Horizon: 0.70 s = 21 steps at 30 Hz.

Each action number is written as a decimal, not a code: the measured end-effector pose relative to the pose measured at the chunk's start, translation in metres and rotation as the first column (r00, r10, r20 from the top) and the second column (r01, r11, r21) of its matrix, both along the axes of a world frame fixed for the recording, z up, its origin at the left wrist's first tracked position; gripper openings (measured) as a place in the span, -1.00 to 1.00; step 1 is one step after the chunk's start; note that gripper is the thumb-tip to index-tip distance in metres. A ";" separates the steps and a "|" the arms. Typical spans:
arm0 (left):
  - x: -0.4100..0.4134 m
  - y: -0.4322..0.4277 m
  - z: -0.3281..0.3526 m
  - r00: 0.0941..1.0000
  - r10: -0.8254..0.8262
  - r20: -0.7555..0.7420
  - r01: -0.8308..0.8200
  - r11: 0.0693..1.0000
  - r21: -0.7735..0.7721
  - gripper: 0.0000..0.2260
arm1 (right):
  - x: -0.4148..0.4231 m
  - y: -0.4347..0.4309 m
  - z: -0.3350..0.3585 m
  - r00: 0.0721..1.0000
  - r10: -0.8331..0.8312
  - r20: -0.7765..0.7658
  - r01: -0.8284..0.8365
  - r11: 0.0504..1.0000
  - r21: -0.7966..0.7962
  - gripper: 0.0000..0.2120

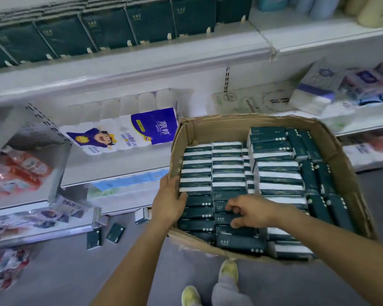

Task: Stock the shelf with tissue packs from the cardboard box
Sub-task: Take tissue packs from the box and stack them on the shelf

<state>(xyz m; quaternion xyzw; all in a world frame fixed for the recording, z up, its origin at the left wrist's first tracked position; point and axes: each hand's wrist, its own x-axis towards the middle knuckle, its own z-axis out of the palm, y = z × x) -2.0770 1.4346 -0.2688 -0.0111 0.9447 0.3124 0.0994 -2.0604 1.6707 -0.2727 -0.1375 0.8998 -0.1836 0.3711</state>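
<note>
Cardboard box packed with dark-green tissue packs — left hand grips box's left wall, right hand inside, curled round one pack — shelf behind holds matching packs.

left hand gripping, right hand curled

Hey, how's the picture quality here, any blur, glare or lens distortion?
Head view: the wide lens bows the shelf edge into a curve; the cardboard box and its tissue packs at centre are sharp; the red packs at the left edge smear into blur; light is soft and even, with no hard glare.
</note>
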 end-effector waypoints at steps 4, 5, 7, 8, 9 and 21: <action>0.002 -0.001 -0.003 1.000 0.006 0.000 -0.006 1.000 0.003 -0.63 | 0.016 -0.005 0.001 0.990 -0.049 0.131 0.051 0.999 -0.008 -0.49; 0.003 -0.002 -0.003 1.000 0.005 -0.003 -0.005 1.000 0.008 -0.64 | 0.020 -0.006 0.002 0.984 -0.042 0.173 0.042 0.999 0.003 -0.47; 0.004 -0.003 -0.004 1.000 0.003 0.001 -0.003 1.000 0.022 -0.64 | 0.029 -0.010 0.003 0.979 -0.006 0.205 -0.012 0.996 0.085 -0.43; 0.004 -0.003 -0.004 1.000 -0.001 0.005 0.001 1.000 0.030 -0.63 | 0.034 -0.012 0.003 0.983 0.011 0.181 -0.036 0.990 0.136 -0.44; 0.005 -0.003 -0.004 1.000 -0.009 0.009 0.009 0.999 0.033 -0.63 | 0.039 -0.014 0.003 0.991 0.024 0.134 -0.048 0.983 0.179 -0.45; 0.011 -0.020 -0.007 0.995 -0.103 0.015 0.102 0.992 0.076 -0.63 | 0.029 -0.001 0.024 0.725 -0.657 0.207 0.661 0.578 -0.480 -0.77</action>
